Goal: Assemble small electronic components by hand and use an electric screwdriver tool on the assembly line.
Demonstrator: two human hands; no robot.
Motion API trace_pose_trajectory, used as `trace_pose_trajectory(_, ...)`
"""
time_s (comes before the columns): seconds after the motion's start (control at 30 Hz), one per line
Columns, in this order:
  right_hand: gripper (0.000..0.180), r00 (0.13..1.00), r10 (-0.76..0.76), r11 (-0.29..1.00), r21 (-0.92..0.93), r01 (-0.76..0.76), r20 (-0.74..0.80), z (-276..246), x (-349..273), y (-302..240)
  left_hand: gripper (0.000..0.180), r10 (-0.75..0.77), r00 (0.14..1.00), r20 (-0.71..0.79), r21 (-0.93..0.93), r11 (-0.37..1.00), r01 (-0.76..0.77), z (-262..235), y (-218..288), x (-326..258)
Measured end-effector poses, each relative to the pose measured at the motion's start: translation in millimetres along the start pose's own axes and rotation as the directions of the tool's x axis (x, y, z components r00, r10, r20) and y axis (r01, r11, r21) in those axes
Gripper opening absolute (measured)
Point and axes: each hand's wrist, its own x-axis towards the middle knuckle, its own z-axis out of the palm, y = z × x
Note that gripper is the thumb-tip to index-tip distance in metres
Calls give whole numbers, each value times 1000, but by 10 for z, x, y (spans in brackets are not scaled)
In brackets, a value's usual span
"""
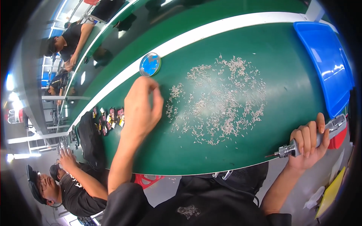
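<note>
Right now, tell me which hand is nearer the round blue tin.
Left. The left hand hovers just below the round blue tin; the right hand grips an electric screwdriver at the table's far edge.

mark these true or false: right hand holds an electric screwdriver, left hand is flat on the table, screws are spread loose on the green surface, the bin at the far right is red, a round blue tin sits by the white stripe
1. The right hand holds an electric screwdriver: true.
2. The left hand lies flat on the table: false, its fingers are pinched together above the green surface.
3. Small screws are spread loose on the green surface: true.
4. The bin at the far right is red: false, it is blue.
5. A round blue tin sits by the white stripe: true.
</note>
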Motion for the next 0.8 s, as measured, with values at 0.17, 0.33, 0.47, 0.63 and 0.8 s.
trace_pose_trajectory(0.17, 17, 1000, 14, 999, -44, -13, 17, -22, -31, -47, 1, -186, 979, 88, -310, 928, 205, -229, 221, -440)
trace_pose_trajectory(0.33, 19, 999, 37, 999, -23, -36, 30, -34, 9, 4, 5, -245, 968, 53, -562, 794, 232, -81, 844, -504)
trace_pose_trajectory(0.47, 20, 1000, 26, 999, -43, -26, 1, 25, 19, 31, 10, -133, 991, 14, -730, 676, 101, 116, 1170, -441)
trace_pose_trajectory(0.63, 26, 987, 48, 997, -67, -38, 153, 260, 79, 54, 17, -187, 979, 79, -893, 423, 153, 160, 1404, -401)
trace_pose_trajectory(0.8, 16, 991, -25, 1000, 17, 23, 129, 612, 3, 149, 4, -198, 924, 326, -938, -192, 290, 271, 1566, -464)
